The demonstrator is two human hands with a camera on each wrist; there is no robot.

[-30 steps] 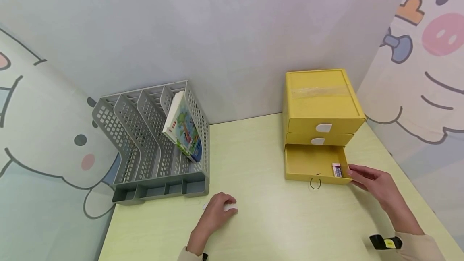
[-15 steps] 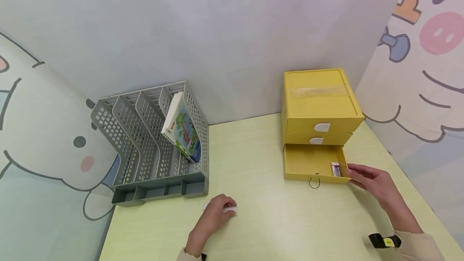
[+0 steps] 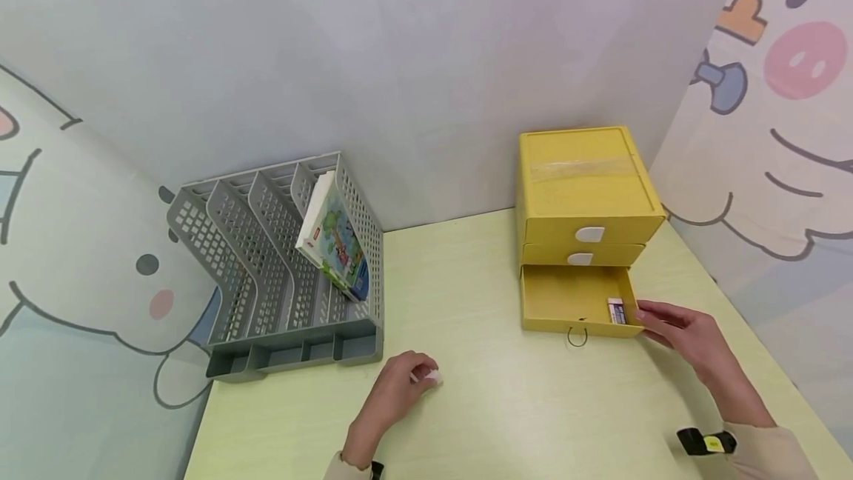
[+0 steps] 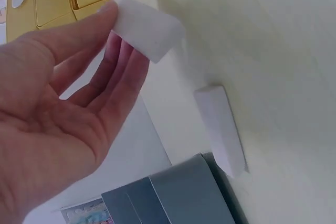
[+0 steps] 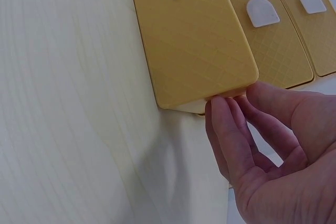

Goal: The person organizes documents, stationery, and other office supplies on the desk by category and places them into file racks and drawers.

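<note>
My left hand (image 3: 397, 385) pinches a white eraser (image 4: 149, 29) between thumb and fingertips, tilted over the table. A second white eraser (image 4: 223, 132) lies on the tabletop beside it in the left wrist view; the hand hides it from the head view. On the right, my right hand (image 3: 686, 333) holds the side wall of the pulled-out bottom drawer (image 3: 553, 323) near its front corner, thumb at the upper edge and fingers along the side. Inside that drawer, against its right wall, rests an eraser in a printed sleeve (image 3: 617, 311).
The yellow drawer cabinet (image 3: 580, 176) stands against the back wall, its two upper drawers closed. To the left is a grey perforated file rack (image 3: 229, 243) with small front compartments. Books (image 3: 341, 243) lean in its rightmost slot. A dark ring pull (image 3: 577, 337) hangs on the open drawer.
The white eraser in my left hand has tilted and shifted slightly up and right with the fingers. My right hand stays at the drawer. The whole head view drifts slightly.
</note>
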